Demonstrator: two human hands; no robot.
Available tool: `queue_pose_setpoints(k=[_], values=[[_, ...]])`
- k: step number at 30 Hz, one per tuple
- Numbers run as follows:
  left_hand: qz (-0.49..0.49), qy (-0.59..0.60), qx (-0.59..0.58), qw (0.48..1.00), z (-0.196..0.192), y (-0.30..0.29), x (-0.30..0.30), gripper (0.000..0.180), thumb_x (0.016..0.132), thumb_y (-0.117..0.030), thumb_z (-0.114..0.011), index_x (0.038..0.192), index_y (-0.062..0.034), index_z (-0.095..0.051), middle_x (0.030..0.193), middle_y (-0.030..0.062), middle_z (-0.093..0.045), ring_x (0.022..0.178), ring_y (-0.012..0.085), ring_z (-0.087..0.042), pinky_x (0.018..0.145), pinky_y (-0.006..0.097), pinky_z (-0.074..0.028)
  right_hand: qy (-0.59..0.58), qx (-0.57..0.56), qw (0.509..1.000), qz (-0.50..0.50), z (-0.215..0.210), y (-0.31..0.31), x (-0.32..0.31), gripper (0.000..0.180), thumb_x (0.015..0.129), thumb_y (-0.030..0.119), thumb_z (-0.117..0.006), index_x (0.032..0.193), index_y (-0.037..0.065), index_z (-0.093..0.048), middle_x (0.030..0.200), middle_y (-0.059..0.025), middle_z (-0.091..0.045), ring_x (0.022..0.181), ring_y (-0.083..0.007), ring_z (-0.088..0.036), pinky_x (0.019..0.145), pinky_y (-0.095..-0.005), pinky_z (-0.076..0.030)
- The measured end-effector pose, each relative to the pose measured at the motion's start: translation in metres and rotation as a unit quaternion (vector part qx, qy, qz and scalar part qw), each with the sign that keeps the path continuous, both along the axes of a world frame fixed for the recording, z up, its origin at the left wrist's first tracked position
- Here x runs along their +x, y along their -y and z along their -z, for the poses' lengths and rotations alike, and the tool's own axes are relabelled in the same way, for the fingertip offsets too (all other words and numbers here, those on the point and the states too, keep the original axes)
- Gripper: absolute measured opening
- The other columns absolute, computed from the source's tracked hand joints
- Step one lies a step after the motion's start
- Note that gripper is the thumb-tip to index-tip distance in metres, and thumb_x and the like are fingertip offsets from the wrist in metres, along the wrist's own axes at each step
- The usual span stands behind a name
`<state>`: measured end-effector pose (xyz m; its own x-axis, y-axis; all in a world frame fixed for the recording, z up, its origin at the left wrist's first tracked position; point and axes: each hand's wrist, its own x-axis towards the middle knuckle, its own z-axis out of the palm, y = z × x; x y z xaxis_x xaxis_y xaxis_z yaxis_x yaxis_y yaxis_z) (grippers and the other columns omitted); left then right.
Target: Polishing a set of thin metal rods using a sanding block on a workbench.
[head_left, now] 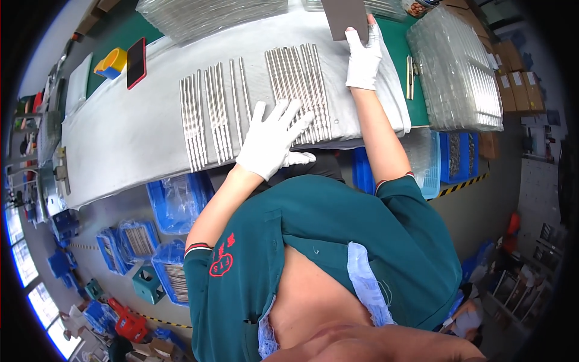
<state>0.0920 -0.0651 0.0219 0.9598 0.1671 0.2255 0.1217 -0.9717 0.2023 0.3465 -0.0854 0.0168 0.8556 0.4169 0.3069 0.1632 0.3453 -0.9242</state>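
Slim shiny metal rods [217, 114] lie side by side in groups on the grey cloth [132, 133] covering the table. My left hand [271, 139], in a white glove, has its fingers spread. Its fingertips reach over the lower part of the right-hand group of rods [295, 72], hiding some of them; whether it presses on them I cannot tell. At the far right of the cloth, my right hand [364, 60] grips the near edge of a flat dark grey board [345, 18]. That glove leaves the thumb tip and a fingertip bare. The board's far end runs out of view.
Stacked clear plastic trays [452, 72] stand at the right, with more trays [205, 15] along the back. A red-edged phone [136, 63] and a yellow-and-blue holder [112, 62] sit at the back left. Blue bins [175, 205] are below the table. A short metal piece [410, 78] lies near the right-hand trays.
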Motion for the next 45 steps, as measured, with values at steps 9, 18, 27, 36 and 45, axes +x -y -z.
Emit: queue_pose_setpoints(k=[9,18,27,36,45], values=[[-0.078,-0.031,0.034,0.996,-0.011,-0.005,-0.039,0.086,0.072,-0.069,-0.060,0.135,-0.0107,-0.054,0.134,0.0168,-0.051,0.126,0.0325,-0.047,0.103,0.061,-0.028,0.016,-0.007,1.000,0.010,-0.001,0.001,0.000,0.061,0.089,0.012,-0.070,0.143,0.002,-0.044,0.139,-0.0073,-0.050,0.125,-0.0163,-0.049,0.105,-0.0274,-0.038],[-0.062,-0.029,0.016,0.998,-0.011,-0.005,-0.035,0.087,0.070,-0.067,-0.063,0.135,-0.0090,-0.052,0.135,0.0161,-0.050,0.125,0.0308,-0.047,0.104,0.060,-0.028,0.062,0.003,0.998,0.023,0.018,-0.004,0.017,0.062,0.088,0.011,-0.070,0.143,0.002,-0.043,0.141,-0.0071,-0.049,0.127,-0.0165,-0.048,0.106,-0.0277,-0.037],[-0.023,-0.022,0.002,0.999,-0.003,0.002,-0.010,0.090,0.066,-0.063,-0.070,0.138,-0.0126,-0.049,0.140,0.0140,-0.048,0.129,0.0316,-0.045,0.106,0.062,-0.027,0.031,-0.007,0.999,0.009,0.004,0.000,0.003,0.062,0.088,0.012,-0.070,0.143,0.002,-0.044,0.140,-0.0068,-0.049,0.126,-0.0162,-0.048,0.106,-0.0272,-0.037],[-0.014,-0.057,0.025,0.998,-0.030,-0.005,-0.008,0.086,0.068,-0.065,-0.067,0.134,-0.0123,-0.053,0.135,0.0146,-0.050,0.125,0.0321,-0.045,0.104,0.059,-0.029,0.066,-0.045,0.997,0.020,0.015,0.001,0.013,0.063,0.090,0.013,-0.066,0.147,0.007,-0.038,0.140,-0.0112,-0.048,0.124,-0.0221,-0.049,0.107,-0.0344,-0.036],[0.071,-0.024,0.018,0.997,0.002,0.009,0.037,0.088,0.070,-0.070,-0.063,0.141,-0.0187,-0.048,0.144,0.0151,-0.046,0.131,0.0356,-0.044,0.106,0.059,-0.030,-0.001,0.015,1.000,0.003,0.002,-0.001,0.001,0.060,0.088,0.009,-0.069,0.142,0.003,-0.045,0.139,-0.0063,-0.051,0.123,-0.0145,-0.050,0.103,-0.0266,-0.038]])
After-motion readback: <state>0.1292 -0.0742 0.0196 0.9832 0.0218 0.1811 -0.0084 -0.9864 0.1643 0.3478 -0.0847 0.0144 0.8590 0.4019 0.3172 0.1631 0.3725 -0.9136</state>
